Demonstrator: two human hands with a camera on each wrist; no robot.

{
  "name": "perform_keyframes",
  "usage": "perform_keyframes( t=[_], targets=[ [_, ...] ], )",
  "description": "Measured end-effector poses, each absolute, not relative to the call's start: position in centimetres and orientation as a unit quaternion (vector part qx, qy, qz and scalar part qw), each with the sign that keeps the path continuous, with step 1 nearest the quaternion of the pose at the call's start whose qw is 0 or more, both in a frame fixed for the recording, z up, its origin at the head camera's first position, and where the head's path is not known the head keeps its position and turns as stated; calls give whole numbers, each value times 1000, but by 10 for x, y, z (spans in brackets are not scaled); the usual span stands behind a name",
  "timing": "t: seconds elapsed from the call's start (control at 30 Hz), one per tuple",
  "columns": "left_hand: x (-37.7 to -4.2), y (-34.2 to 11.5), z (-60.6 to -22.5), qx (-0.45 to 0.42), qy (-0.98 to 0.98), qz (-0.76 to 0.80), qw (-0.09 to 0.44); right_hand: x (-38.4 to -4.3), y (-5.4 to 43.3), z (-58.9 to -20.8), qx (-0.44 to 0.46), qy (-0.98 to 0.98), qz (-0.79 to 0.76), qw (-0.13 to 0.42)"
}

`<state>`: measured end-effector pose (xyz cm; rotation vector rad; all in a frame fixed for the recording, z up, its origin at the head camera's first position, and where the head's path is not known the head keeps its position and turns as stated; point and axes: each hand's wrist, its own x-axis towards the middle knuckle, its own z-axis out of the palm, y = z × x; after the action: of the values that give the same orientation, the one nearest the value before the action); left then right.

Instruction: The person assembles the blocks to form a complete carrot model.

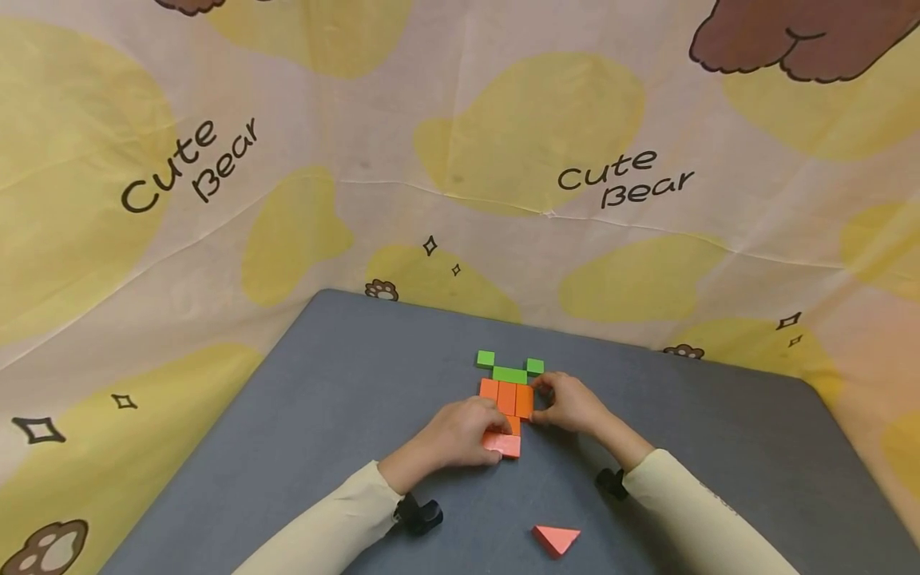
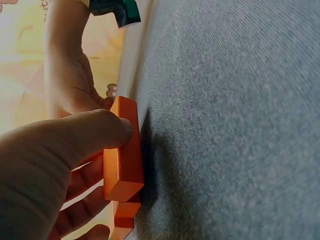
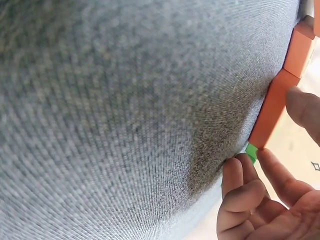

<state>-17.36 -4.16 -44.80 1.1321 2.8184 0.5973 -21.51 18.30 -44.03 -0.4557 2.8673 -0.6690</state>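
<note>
My left hand (image 1: 463,431) pinches a pink rectangular block (image 1: 509,447) at the near end of a flat block figure. In the left wrist view the thumb presses on that block's near side (image 2: 131,165). Beyond it lies a small orange block (image 1: 513,426), partly covered by the fingers. Three upright orange blocks stand side by side farther on. My right hand (image 1: 571,403) holds the rightmost orange block (image 1: 525,402), thumb by its near end and index finger by its far end. A green rectangle (image 1: 509,374) borders their far end.
Two small green blocks, a left one (image 1: 485,358) and a right one (image 1: 535,366), sit at the far corners of the green rectangle. A pink triangular block (image 1: 556,539) lies alone nearer me on the grey table (image 1: 345,383). A patterned cloth (image 1: 489,263) hangs behind the table.
</note>
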Motion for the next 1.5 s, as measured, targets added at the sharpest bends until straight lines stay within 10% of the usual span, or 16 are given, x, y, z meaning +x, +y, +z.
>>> perform_keyframes(
  t=[0.73, 1.07, 1.5],
  targets=[
    [-168, -41, -455, 357, 913, 197, 15, -214, 185, -441, -156, 957, -226, 93],
    [-123, -28, -451, 314, 808, 481, 129, -216, 185, -440, -169, 955, -232, 79],
    [-98, -6, -466, 374, 795, 453, 148, -217, 186, -442, -168, 956, -229, 76]
  ],
)
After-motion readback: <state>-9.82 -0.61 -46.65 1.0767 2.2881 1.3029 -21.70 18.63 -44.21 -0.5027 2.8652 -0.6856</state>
